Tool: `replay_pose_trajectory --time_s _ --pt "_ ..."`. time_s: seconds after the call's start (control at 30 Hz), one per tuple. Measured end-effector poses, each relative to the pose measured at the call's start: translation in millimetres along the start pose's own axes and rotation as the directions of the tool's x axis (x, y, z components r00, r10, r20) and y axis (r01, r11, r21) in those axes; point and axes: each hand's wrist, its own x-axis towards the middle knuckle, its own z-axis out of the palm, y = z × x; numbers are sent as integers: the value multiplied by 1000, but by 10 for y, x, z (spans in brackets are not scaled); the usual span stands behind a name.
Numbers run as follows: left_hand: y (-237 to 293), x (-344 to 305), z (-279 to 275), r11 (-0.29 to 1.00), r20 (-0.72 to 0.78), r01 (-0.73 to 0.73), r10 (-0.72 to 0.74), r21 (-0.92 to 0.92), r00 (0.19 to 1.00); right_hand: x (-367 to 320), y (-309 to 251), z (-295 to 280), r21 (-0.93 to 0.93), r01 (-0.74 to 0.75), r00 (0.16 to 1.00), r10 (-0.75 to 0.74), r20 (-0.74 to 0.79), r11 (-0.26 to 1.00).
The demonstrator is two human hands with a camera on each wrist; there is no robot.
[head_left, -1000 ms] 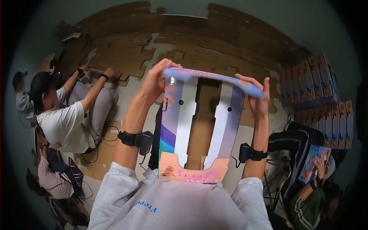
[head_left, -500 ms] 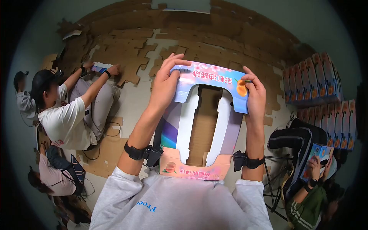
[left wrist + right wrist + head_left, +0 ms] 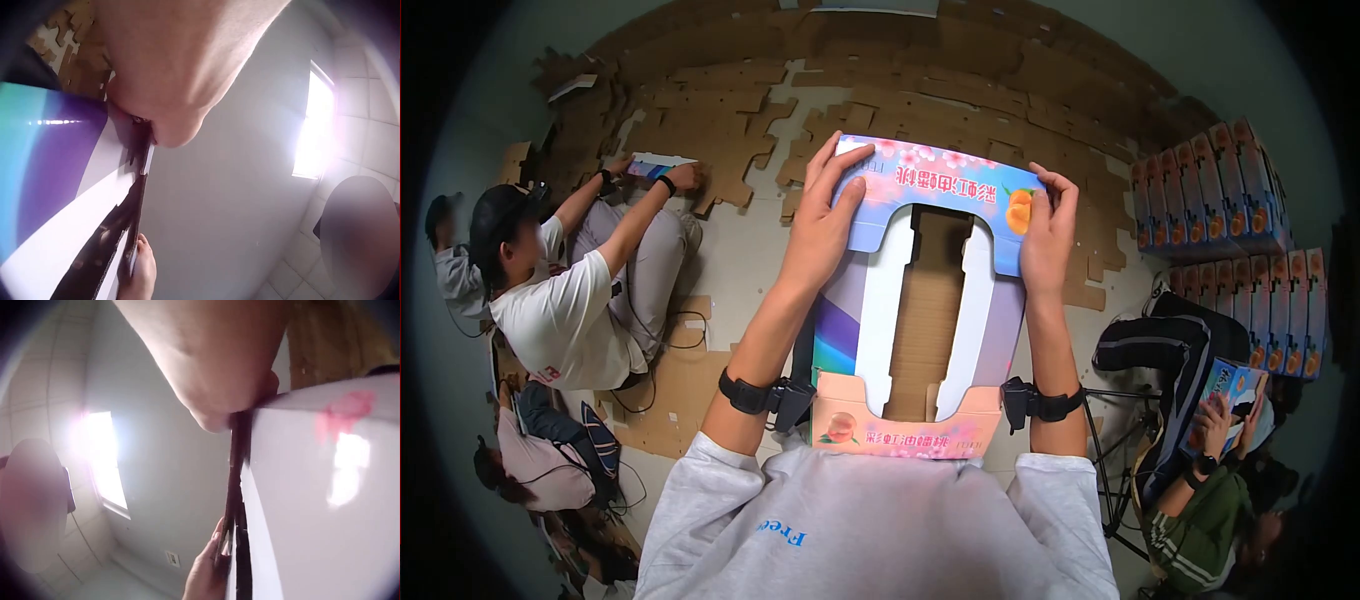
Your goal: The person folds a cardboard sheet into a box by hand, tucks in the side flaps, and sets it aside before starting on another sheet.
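A printed cardboard fruit carton (image 3: pixel 837 340) with peach and blossom pictures is held in front of the shirt, a long cutout along its top. At its far end, a pink and blue end flap (image 3: pixel 945 175) lies folded over the top panels. My left hand (image 3: pixel 822 225) grips the far left corner, thumb on the flap and fingers over the far edge. At the far right corner, my right hand (image 3: pixel 1048 240) holds the flap beside its peach picture. A peach-coloured flap (image 3: pixel 910 432) lies at the near end, close to the shirt. In the left wrist view, the carton's purple and green side (image 3: pixel 56 150) shows.
Flattened brown cardboard (image 3: pixel 720 115) covers much of the floor. Stacked finished cartons (image 3: pixel 1210 200) stand at the right. A seated person (image 3: pixel 565 290) at the left handles a carton, and another person (image 3: pixel 1210 510) at the lower right holds one too. A black tripod (image 3: pixel 1115 460) stands between.
The far flap, seen nearly edge-on and blurred at first, has folded down over the carton's top, its print now facing up. Both hands have stayed at the far corners, shifting with it.
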Motion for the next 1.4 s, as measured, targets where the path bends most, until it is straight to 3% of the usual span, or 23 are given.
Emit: replay_pose_trajectory --time_s 0.03,0.07,0.17,0.27,0.37,0.47,0.57,0.6,0.63,0.7,0.77,0.9,0.97,1.03,1.13,1.23,1.27,1.33,1.37,1.4 --pt "-39 -7 11 1000 -5 9 -9 -3 1000 -45 -43 43 -86 23 999 -25 -24 996" --pt "-58 -10 18 1000 -8 19 -19 -6 1000 -51 2 17 -161 -93 996 90 -26 983" --pt "2 -84 53 951 -2 190 -196 -244 981 -8 -43 -21 -252 -307 946 324 27 918" --pt "-61 -208 -41 877 160 373 -339 -302 927 -121 40 -94 7 -298 942 293 162 955" --pt "-89 -399 -122 911 179 346 -310 -223 934 -392 357 -329 138 -590 797 548 254 795" --pt "-177 -603 -214 898 189 380 -342 -224 920 -500 474 -593 186 -538 820 460 341 822" --pt "-483 -791 -291 979 221 205 -202 9 954 -651 814 -1088 340 -611 790 573 216 715" --pt "-458 -864 -254 985 165 141 -155 95 974 -731 984 -1299 466 -627 766 603 222 625" --pt "-635 -944 -253 968 175 -17 -28 249 984 -815 1157 -1513 582 -624 741 632 227 522" --pt "-685 -1106 -149 867 131 -110 52 487 990 -994 1341 -1760 741 -548 721 669 183 388" --pt "-660 -1187 -59 797 93 -149 117 585 989 -1271 1480 -1897 818 -457 688 721 76 350" --pt "-706 -1227 -40 725 86 -195 185 661 979 -2091 1918 -2109 903 -341 470 879 -77 262" --pt "-715 -1225 -56 724 84 -195 187 662 979 -2664 2658 -2511 970 -228 292 956 -11 81" --pt "-714 -1225 -68 721 83 -197 191 665 978 -2934 2781 -2441 984 -115 116 986 -122 136" --pt "-708 -1236 -62 720 77 -193 191 667 978 -3202 3089 -2423 989 141 -154 988 -21 44" --pt "-711 -1231 -54 717 79 -194 191 669 978 -4308 4828 -2956 937 334 -64 994 -86 103" --pt "-723 -1238 -56 716 79 -192 188 671 979 -4287 4757 -2834 954 285 -74 994 -79 97" --pt "-737 -1223 -51 714 74 -190 190 674 979 -4283 4905 -2673 995 96 25 1000 -18 15" --pt "-733 -1226 -45 713 72 -188 190 675 979 -4324 5081 -2664 999 4 108 994 34 -35" --pt "-729 -1234 -41 713 72 -187 188 676 979 -4395 5293 -2649 984 -79 241 955 175 -160"
